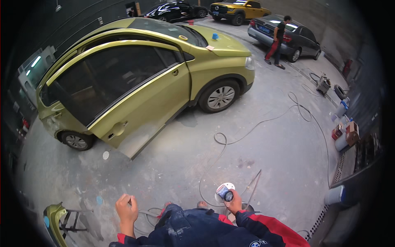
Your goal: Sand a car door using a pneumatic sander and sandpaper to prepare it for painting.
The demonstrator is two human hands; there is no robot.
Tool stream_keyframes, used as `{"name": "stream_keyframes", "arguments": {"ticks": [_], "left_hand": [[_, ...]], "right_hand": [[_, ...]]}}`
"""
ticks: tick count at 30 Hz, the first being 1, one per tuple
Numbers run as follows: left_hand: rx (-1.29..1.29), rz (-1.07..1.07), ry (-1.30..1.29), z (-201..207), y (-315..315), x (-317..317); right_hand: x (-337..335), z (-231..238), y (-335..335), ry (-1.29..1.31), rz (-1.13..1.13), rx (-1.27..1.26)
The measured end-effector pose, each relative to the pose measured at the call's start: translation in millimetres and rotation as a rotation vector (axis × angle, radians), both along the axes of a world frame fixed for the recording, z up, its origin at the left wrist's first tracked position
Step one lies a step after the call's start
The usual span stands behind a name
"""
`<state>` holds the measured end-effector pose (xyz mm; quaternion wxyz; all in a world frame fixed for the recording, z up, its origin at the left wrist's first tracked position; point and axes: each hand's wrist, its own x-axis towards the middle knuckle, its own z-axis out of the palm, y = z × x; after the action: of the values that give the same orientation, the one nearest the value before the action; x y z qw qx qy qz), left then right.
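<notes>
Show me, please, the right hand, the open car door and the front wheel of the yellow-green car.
Right hand [234,202], head view: middle of the hand.
Open car door [153,106], head view: outer panel.
Front wheel [221,97], head view: its hub.

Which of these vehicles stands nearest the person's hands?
The green car, in the foreground; the black car, yellow pickup and grey car all stand farther back.

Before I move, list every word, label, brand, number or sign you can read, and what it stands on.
Plate on the grey car: too small and blurred to read surely.
Label on the object in the right hand: print too small to read.
Badges on the jacket: emblems, no readable words.
</notes>
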<state>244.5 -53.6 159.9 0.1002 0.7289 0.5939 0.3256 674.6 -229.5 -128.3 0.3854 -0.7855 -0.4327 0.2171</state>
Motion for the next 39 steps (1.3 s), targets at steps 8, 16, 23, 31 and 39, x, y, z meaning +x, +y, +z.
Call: {"name": "stream_keyframes", "arguments": {"ticks": [8, 16, 23, 31, 39], "left_hand": [[-0.050, 0.220, -0.048, 5, -34, -38], [-0.086, 0.296, -0.065, -19, -12, -140], [-0.239, 0.134, -0.175, -68, 44, -214], [-0.426, 0.069, -0.187, -115, 102, -373], [-0.470, -0.008, -0.137, -113, 181, -438]], "right_hand": [[-22, 48, 102, -0.040, 0.090, 0.260], [-119, 144, 207, 0.010, 0.312, 0.346], [-208, 190, 278, -0.028, 0.333, 0.423], [-375, 158, 353, 0.309, 0.021, 0.258], [-453, 150, 386, 0.850, -0.020, 0.276]]}}
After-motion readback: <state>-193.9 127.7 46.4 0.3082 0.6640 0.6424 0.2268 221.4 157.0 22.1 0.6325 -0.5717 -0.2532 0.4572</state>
